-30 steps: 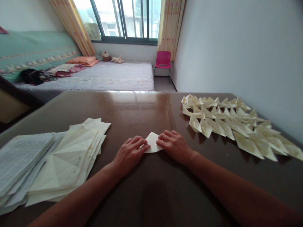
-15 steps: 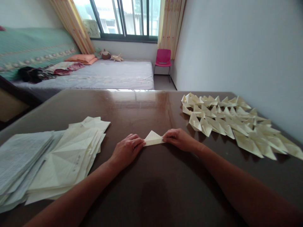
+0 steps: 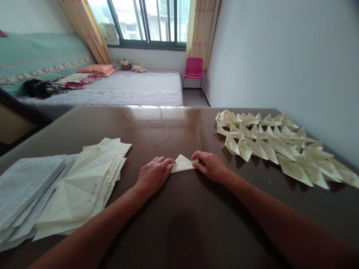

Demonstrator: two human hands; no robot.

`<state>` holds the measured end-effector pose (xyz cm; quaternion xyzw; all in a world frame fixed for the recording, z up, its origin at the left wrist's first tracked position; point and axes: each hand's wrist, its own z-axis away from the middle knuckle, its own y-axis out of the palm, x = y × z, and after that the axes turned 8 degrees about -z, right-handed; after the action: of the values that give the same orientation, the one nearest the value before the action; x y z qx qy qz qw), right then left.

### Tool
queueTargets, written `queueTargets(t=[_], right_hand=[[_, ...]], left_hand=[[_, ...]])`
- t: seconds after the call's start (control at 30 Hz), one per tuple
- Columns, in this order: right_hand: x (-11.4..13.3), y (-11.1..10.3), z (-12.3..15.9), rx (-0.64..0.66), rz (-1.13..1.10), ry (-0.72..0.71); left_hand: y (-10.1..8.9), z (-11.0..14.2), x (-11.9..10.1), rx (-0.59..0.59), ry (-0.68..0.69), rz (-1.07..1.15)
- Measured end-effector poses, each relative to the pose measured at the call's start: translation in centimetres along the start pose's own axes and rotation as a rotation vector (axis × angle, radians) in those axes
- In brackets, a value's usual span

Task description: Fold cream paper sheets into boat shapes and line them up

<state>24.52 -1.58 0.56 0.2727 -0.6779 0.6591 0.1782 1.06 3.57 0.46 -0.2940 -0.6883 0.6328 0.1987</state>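
Note:
A small folded piece of cream paper (image 3: 183,165) lies at the middle of the table, with a pointed peak at its top and a straight lower edge. My left hand (image 3: 156,172) grips its left end between thumb and fingers. At the right end, my right hand (image 3: 210,165) pinches the paper, its index finger bent above the thumb. Both ends of the paper are partly hidden by the fingers.
Creased cream sheets (image 3: 81,179) are stacked at the left, beside a pile of printed paper (image 3: 28,183). Rows of folded paper boats (image 3: 260,138) stand at the right near the wall. Beyond the brown table (image 3: 157,130) are a bed (image 3: 146,87) and a pink chair (image 3: 193,68).
My left fingers have shifted slightly in over the paper's left end. The right index finger has lifted and bent a little. The paper stays in nearly the same place.

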Motion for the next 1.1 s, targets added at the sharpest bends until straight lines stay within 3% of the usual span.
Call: queueTargets(t=[0.17,0.3,0.43,0.57,0.63,0.87,1.1], right_hand=[[0.4,0.0,0.1,-0.002,0.059,0.006],[0.7,-0.1,0.3,0.002,0.095,0.008],[2.0,-0.1,0.9,-0.027,0.244,-0.070],[4.0,0.5,2.1,0.037,0.472,-0.294],[4.8,0.9,2.7,0.075,0.546,-0.300],[5.4,1.3,3.7,0.097,0.692,-0.177],[5.1,0.6,3.6,0.168,0.679,-0.047]], left_hand=[[0.2,0.4,-0.1,-0.038,0.040,-0.104],[0.0,0.6,-0.2,-0.125,0.261,-0.179],[-0.5,0.6,-0.4,-0.032,0.403,-0.204],[-0.7,0.6,-0.8,-0.007,0.383,-0.236],[-0.7,0.8,-1.0,-0.006,0.378,-0.254],[-1.4,1.5,-1.1,0.004,0.328,-0.336],[-1.6,2.0,-0.7,-0.014,0.289,-0.343]])
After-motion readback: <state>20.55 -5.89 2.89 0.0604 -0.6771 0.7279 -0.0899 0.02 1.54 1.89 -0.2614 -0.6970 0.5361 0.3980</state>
